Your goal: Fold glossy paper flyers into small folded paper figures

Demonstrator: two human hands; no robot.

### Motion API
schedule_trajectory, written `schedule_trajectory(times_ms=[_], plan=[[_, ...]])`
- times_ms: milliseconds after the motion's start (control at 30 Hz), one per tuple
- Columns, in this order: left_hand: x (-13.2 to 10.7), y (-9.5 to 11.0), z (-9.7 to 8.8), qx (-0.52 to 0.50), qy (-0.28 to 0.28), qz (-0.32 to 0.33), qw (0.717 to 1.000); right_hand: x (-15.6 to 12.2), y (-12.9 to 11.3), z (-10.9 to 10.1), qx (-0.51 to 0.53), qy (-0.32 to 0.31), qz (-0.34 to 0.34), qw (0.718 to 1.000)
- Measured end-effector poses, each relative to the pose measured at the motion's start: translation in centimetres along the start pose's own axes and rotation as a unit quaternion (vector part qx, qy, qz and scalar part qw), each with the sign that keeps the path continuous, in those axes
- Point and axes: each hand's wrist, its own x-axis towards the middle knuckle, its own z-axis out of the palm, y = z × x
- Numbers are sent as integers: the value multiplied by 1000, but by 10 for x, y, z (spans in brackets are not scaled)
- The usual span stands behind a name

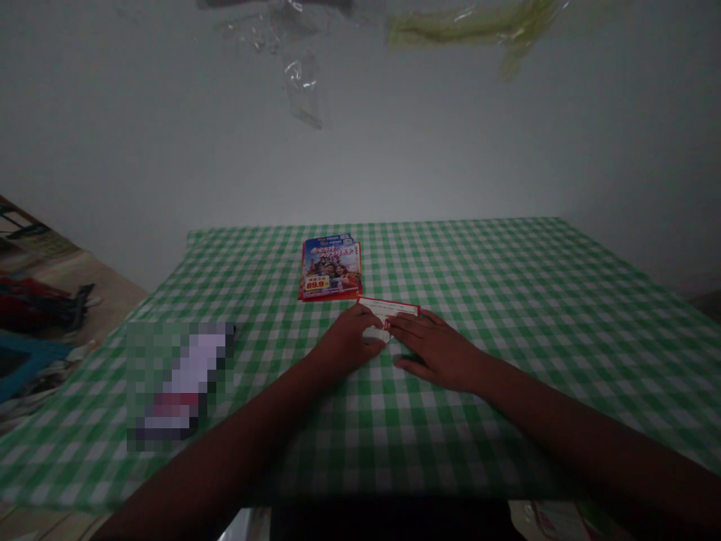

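Observation:
A white paper leaflet (378, 305) with a red border and fine print lies in front of me, partly hidden by both hands. My left hand (354, 336) rests on its left side, fingers bent a little and thumb apart from them. On the right part of the leaflet, the fingers of my right hand (432, 347) lie stretched out flat, the thumb held away below. Just beyond them sits a small stack of colourful flyers (332, 269), printed with people, large lettering and the price 89.9.
A green-and-white checked cloth (541, 300) covers the table, which meets a pale wall (428, 143) with tape (473, 30) on it. At the left lies a pixelated, phone-like object (183, 383). Red and blue items (34, 361) are on the floor beyond the left edge.

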Motion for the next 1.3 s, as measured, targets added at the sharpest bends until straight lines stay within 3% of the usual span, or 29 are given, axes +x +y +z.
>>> schedule_trajectory(times_ms=[433,567,800,1000,1300], plan=[[2,1,-2,48,-6,19,999,-1,0,1,-8,1,2,1000],[3,5,-4,106,-32,17,994,0,1,1,-6,-3,-1,1000],[5,6,-7,118,-102,-16,988,0,2,2,4,0,-4,1000],[7,4,-11,128,-100,-35,986,-1,-12,-10,-11,26,-8,1000],[8,8,-14,170,-131,-44,976,-2,-18,-18,-76,-6,96,992]])
